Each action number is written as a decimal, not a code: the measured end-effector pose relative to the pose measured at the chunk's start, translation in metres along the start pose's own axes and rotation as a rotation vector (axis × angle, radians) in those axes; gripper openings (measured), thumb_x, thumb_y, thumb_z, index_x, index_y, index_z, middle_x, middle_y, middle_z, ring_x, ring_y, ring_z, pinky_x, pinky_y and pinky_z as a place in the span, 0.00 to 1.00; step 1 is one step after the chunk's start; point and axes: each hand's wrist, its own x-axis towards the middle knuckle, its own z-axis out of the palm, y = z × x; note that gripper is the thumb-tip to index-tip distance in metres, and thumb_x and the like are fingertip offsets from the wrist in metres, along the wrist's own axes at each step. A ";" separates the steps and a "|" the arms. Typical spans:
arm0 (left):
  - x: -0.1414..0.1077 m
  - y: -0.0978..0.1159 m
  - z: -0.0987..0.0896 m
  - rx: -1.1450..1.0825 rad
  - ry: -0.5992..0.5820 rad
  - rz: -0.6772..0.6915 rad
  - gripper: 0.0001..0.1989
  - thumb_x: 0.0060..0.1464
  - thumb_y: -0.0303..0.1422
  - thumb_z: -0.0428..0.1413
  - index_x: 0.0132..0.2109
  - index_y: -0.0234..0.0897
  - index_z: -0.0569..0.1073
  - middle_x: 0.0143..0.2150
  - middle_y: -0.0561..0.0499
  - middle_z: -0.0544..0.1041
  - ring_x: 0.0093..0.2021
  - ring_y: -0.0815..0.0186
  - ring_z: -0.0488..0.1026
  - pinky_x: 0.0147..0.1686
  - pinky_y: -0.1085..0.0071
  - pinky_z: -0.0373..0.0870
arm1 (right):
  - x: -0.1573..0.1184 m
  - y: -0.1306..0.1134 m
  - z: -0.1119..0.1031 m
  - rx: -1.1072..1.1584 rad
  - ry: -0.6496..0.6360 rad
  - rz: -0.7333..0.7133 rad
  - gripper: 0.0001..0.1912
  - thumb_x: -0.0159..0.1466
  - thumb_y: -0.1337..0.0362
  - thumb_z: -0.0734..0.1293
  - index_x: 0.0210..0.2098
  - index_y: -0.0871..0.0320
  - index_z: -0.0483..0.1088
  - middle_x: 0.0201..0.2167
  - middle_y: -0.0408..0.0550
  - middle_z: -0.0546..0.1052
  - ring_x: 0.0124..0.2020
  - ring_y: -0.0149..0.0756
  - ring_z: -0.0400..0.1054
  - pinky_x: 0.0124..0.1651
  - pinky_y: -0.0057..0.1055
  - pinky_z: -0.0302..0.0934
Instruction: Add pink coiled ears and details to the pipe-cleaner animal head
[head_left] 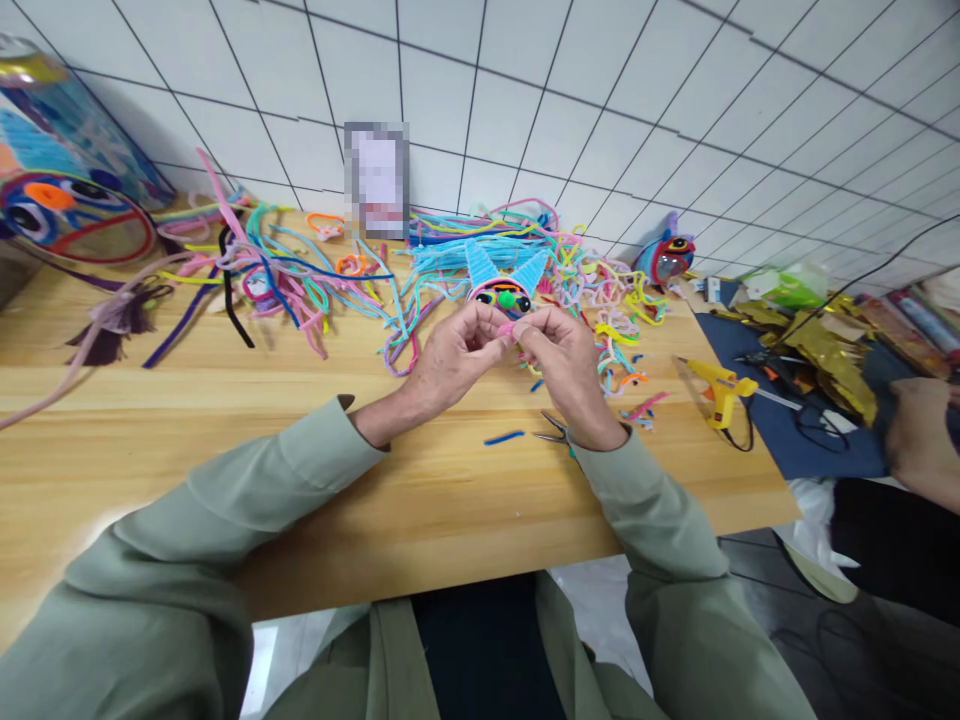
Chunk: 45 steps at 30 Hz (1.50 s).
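My left hand [456, 352] and my right hand [561, 358] meet above the middle of the table, fingertips pinched together. Between them is a small pink pipe cleaner piece [508, 328], mostly covered by the fingers. Just behind the hands sits a craft figure [508, 299] with pointed light-blue ears, a green nose and black eyes, its lower part hidden. Under my right wrist lie pliers [553, 428], partly covered by the sleeve. A short blue pipe cleaner piece [504, 438] rests to their left.
Tangled pipe cleaners [285, 275] and a bundle of blue ones [457, 257] lie along the tiled wall. A blurred upright panel [377, 180] leans there. A yellow glue gun [724, 388] lies right. A decorated can [75, 130] stands left. Another person's arm [922, 445] shows at the right edge.
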 end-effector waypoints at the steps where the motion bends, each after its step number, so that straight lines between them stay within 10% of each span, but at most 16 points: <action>1: 0.000 0.000 0.000 -0.006 -0.004 0.000 0.18 0.61 0.48 0.70 0.43 0.39 0.77 0.36 0.50 0.81 0.35 0.67 0.75 0.35 0.71 0.72 | 0.000 0.001 0.001 0.004 0.002 0.003 0.09 0.65 0.57 0.74 0.29 0.52 0.78 0.23 0.40 0.75 0.26 0.33 0.64 0.31 0.34 0.59; 12: -0.006 -0.006 0.003 -0.063 0.033 -0.073 0.22 0.61 0.54 0.69 0.40 0.39 0.77 0.35 0.52 0.78 0.33 0.68 0.72 0.35 0.69 0.70 | -0.010 0.006 0.014 0.098 0.056 0.003 0.10 0.67 0.57 0.73 0.30 0.52 0.75 0.22 0.38 0.74 0.25 0.32 0.66 0.33 0.34 0.62; 24: -0.001 0.006 -0.001 -0.090 0.012 -0.200 0.18 0.56 0.48 0.71 0.36 0.38 0.79 0.27 0.55 0.70 0.26 0.71 0.59 0.25 0.70 0.55 | 0.008 -0.016 -0.019 -0.031 -0.128 0.016 0.09 0.63 0.56 0.74 0.32 0.54 0.78 0.24 0.39 0.76 0.25 0.31 0.67 0.31 0.31 0.62; 45: -0.004 0.004 0.002 -0.093 0.058 -0.097 0.19 0.59 0.48 0.71 0.35 0.38 0.79 0.29 0.54 0.74 0.30 0.69 0.66 0.34 0.68 0.65 | 0.000 -0.007 -0.002 -0.010 -0.035 0.016 0.11 0.65 0.55 0.72 0.31 0.54 0.75 0.23 0.39 0.76 0.24 0.30 0.66 0.32 0.32 0.61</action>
